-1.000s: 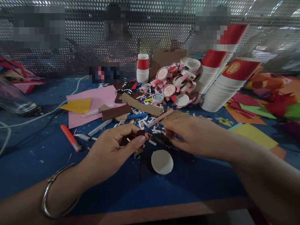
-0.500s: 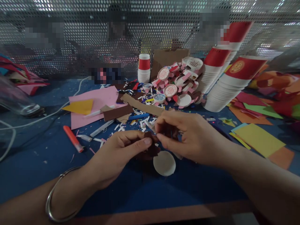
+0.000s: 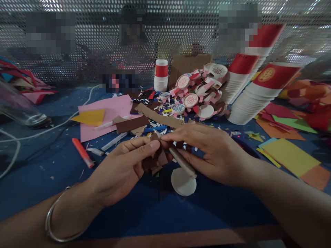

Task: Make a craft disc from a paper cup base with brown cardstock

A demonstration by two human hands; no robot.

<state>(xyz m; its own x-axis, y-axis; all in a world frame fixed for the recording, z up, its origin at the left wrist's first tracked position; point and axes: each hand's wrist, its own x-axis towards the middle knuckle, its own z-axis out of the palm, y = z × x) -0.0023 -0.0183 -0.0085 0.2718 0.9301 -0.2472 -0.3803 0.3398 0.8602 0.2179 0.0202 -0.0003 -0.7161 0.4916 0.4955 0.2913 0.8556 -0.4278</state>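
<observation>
One slim grey stick [image 3: 183, 163] slants, its nearer end angled rightward.

Brown paper [image 3: 162, 157], off-white disc [image 3: 182, 184], blue tabletop [image 3: 129, 220], red-and-white cup [image 3: 283, 78] with gold emblem [image 3: 266, 74], pink sheet [image 3: 116, 106], red-gridded circle [image 3: 190, 100]

Dim light here, dark shadows across the blue counter [image 3: 144, 213], glints through the perforated screen [image 3: 181, 31], outer edges stretched, blurry!

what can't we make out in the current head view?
All head view:
- Left hand: index fingertip, hidden behind brown paper.
- Pale slim tool: type unclear, partly covered by right hand.
- Clear vessel: cut off by left edge.
- Rearmost cup stack: lower cups, behind nearer stacks.
</observation>
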